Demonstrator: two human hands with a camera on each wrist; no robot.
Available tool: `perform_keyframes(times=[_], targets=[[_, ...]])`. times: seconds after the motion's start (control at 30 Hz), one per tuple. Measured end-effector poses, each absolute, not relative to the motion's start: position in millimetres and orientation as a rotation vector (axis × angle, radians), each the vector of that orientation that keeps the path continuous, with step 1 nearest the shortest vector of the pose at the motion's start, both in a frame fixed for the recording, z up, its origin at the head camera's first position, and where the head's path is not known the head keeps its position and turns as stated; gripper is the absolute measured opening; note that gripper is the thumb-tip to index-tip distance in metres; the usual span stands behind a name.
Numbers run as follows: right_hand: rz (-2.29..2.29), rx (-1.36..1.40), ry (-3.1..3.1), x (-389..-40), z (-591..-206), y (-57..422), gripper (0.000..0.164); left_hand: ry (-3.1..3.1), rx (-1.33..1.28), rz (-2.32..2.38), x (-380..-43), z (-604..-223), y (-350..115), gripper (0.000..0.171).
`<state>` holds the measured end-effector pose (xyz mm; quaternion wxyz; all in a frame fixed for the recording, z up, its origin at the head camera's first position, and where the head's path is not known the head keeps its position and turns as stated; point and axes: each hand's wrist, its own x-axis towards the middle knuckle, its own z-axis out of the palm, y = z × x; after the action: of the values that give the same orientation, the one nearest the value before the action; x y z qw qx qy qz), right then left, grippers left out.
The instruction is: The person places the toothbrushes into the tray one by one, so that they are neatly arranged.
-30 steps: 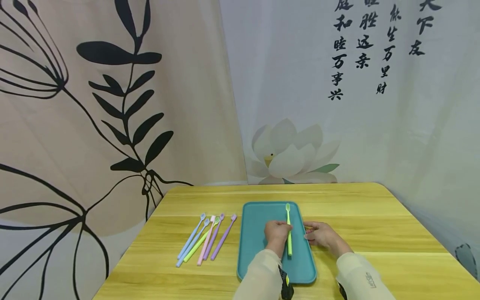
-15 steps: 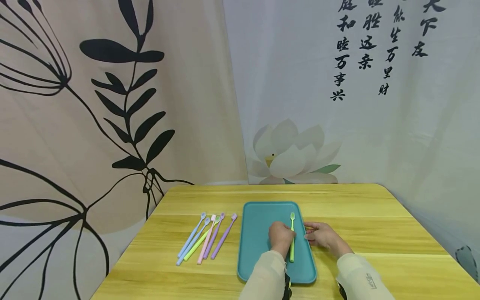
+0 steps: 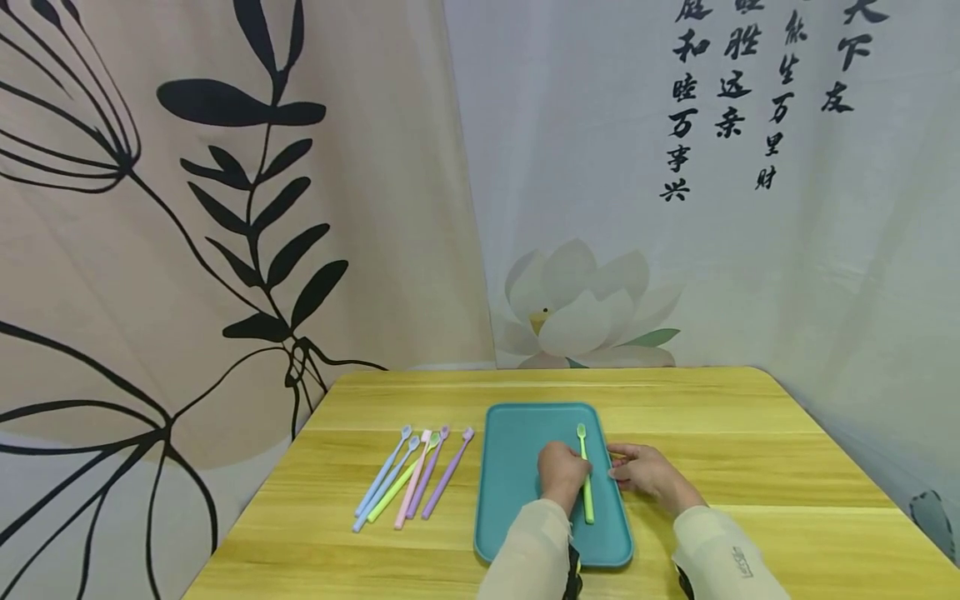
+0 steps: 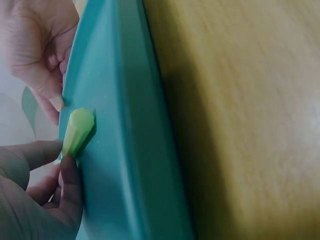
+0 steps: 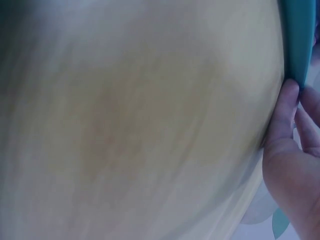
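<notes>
My left hand (image 3: 561, 472) is over the teal tray (image 3: 517, 433), pinching a green toothbrush (image 3: 587, 498) between thumb and fingers. The toothbrush lies lengthwise near the tray's right side, its head toward the far end. In the left wrist view the thick handle end (image 4: 80, 125) sticks out past the fingertips, close over the tray floor. At the tray's right rim, my right hand (image 3: 654, 478) holds the edge with thumb and fingers. In the right wrist view its fingers (image 5: 286, 107) meet the rim (image 5: 298, 45).
Left of the tray, several toothbrushes lie in a loose fan on the wooden table (image 3: 712, 433): blue (image 3: 382, 471), green, pink (image 3: 413, 492) and purple (image 3: 448, 475). A printed curtain (image 3: 585, 167) hangs behind the table.
My left hand has moved slightly right and nearer with the green toothbrush, whose handle end has then swung a little right. My right hand stays at the tray's rim.
</notes>
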<state>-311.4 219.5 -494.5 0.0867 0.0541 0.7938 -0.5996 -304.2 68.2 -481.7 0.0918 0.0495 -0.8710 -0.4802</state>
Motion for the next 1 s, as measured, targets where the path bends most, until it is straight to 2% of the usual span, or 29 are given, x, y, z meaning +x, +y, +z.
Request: perform_keyframes(times=[0.17,0.3,0.43,1.0], targets=[[-1.780,0.165,2.369,-311,-492,220,0.053,-2.600,0.155,-1.436,-307,-479,67,0.019],[-1.778,0.161,2.373,-310,-490,221,0.053,-2.603,0.149,-1.439,-311,-475,64,0.010],[-1.790,0.160,2.367,-309,-491,220,0.054,-2.606,0.129,-1.440,-316,-474,57,0.016],[-1.801,0.171,2.384,-305,-496,217,0.052,-2.582,0.040,-1.495,-335,-450,-1,0.021]])
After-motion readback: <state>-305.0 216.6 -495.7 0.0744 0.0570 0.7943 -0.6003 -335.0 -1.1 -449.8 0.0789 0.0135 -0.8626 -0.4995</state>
